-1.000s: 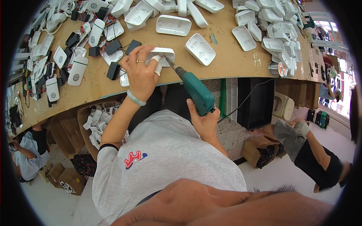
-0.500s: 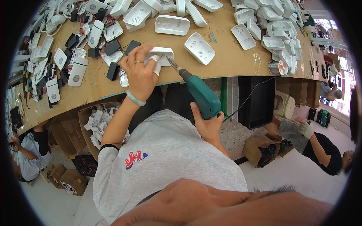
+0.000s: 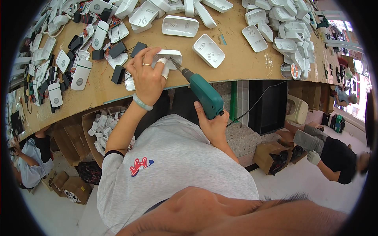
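Observation:
My left hand (image 3: pixel 149 72) is closed on a white plastic housing (image 3: pixel 176 56) near the table's front edge, tilted so its hollow faces me. White wrapping covers one of its fingers. My right hand (image 3: pixel 213 122) grips a green corded electric screwdriver (image 3: pixel 205 94) by its rear end. Its slim metal tip reaches into the housing, close to my left fingertips; whether it touches a screw is too small to tell. Another white housing (image 3: pixel 209 51) lies hollow side up to the right, and a black box-shaped part (image 3: pixel 117 74) lies left of my left hand.
White housings (image 3: pixel 180 26) are heaped at the back and right. Wired parts and closed white units (image 3: pixel 81 74) crowd the left. A solder spool (image 3: pixel 294 71) stands at the right. Below are a black bin (image 3: pixel 267 106) and a carton of white pieces (image 3: pixel 87 125). Other people (image 3: pixel 334 157) sit on both sides.
The electric screwdriver and my right hand have shifted left and slightly up, bringing the tip closer to my left fingers. My left hand has barely moved. The person at right has lowered a gloved hand.

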`<state>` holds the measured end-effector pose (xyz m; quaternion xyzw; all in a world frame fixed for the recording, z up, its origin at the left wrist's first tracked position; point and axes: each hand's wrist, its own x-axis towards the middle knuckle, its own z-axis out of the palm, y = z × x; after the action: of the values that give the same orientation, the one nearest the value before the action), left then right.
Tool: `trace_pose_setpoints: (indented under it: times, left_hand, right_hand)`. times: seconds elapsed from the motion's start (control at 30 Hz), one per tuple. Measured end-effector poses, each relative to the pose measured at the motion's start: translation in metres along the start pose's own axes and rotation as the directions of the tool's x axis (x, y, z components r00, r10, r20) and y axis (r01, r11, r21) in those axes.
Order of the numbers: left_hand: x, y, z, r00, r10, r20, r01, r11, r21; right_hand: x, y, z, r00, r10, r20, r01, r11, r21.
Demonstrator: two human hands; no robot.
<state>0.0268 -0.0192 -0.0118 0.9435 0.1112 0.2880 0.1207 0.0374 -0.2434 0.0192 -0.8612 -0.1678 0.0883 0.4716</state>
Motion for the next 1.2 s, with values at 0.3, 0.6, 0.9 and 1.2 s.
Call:
trace_pose_setpoints:
  times: [0.3, 0.6, 0.9, 1.2]
  left_hand:
    - [0.001, 0.000, 0.002, 1.000, 0.006, -0.018, -0.007, 1.000, -0.017]
    - [0.002, 0.002, -0.001, 1.000, -0.001, 0.003, 0.001, 1.000, 0.009]
    - [0.002, 0.000, 0.001, 1.000, 0.013, -0.007, -0.013, 1.000, -0.007]
    - [0.003, 0.001, 0.000, 1.000, 0.020, -0.003, -0.020, 1.000, 0.005]
  right_hand:
    - [0.001, 0.000, 0.000, 1.000, 0.004, -0.003, -0.004, 1.000, 0.020]
    - [-0.004, -0.003, -0.005, 1.000, 0.003, -0.013, -0.002, 0.999, 0.038]
    - [-0.019, 0.011, -0.011, 0.990, 0.044, -0.135, -0.006, 0.963, 0.270]
    - [-0.020, 0.006, -0.016, 0.975, 0.154, -0.163, -0.072, 0.903, 0.423]
